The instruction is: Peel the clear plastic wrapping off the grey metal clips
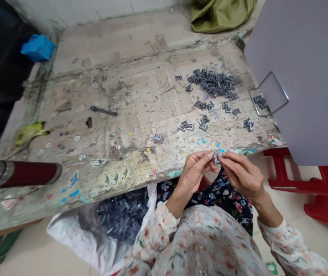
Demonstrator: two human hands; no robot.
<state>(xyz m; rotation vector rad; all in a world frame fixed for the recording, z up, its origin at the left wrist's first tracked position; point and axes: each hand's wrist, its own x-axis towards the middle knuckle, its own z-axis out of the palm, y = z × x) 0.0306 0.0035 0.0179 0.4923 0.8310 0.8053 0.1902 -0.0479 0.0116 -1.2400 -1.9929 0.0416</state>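
Observation:
Over the table's front edge, my left hand (194,170) and my right hand (243,174) meet with fingertips pinched on a small grey plastic piece (216,157). Something clear, like thin film or a tiny bag, seems to be around it; the fingers partly hide it. Beyond my hands, several similar grey pieces (186,125) lie in little groups. A larger heap of grey pieces (214,82) is farther back. To the left of my hands, a piece in clear wrapping (157,138) rests by itself on the tabletop.
A white sack (74,237) of dark wrapped pieces stands below the worn table (141,88). At left are a red flask (31,174) and blue object (38,48). A grey panel (302,76) with a metal loop borders the right, above red stools (310,180).

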